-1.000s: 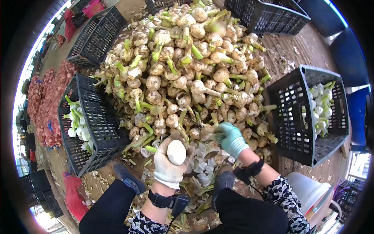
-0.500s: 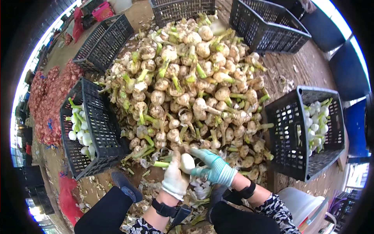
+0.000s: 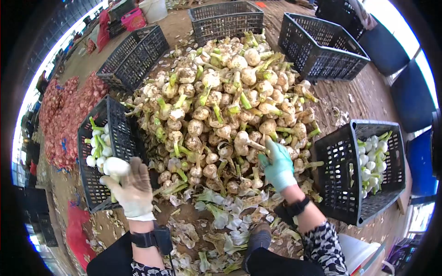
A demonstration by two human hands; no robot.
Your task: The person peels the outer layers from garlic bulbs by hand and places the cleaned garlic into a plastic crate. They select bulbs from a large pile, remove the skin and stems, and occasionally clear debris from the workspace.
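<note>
My left hand, in a pale glove, is at the left crate with a clean white garlic bulb between its thumb and fingers. White bulbs with green stems lie in that crate. Over the lower right of the large heap of soiled garlic is my right hand, in a teal glove. Its thumb and forefinger are apart near a garlic stem, and nothing shows in its grasp.
Another crate with white garlic stands at the right. Black crates ring the heap's far side. Red net sacks lie at the left. Peeled skins litter the floor near my foot. A white bucket is at lower right.
My hands have parted. The left one moved left to the crate with the white bulb; the right one moved up and right to the heap. The view has shifted slightly.
</note>
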